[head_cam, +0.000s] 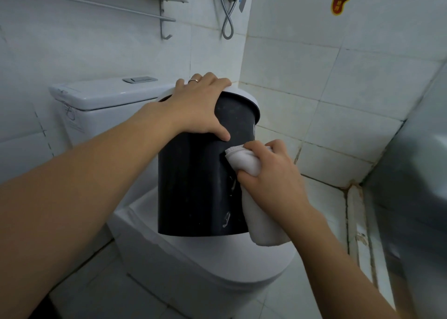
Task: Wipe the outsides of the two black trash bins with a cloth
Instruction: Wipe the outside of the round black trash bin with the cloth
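Observation:
A black trash bin [193,185] with a white rim stands on the closed toilet lid [242,260], in the middle of the view. My left hand [196,108] grips the bin's top, fingers curled over the white rim and thumb pressed on the black side. My right hand [273,173] holds a white cloth [244,160] bunched against the bin's right side; the cloth's tail hangs down past the bin's bottom edge. Only one bin is in view.
The toilet cistern [101,96] stands behind the bin at left. A shower hose and tap [229,4] hang on the tiled wall above. A metal rack [164,6] is at upper left. A sink edge [423,164] juts in at right.

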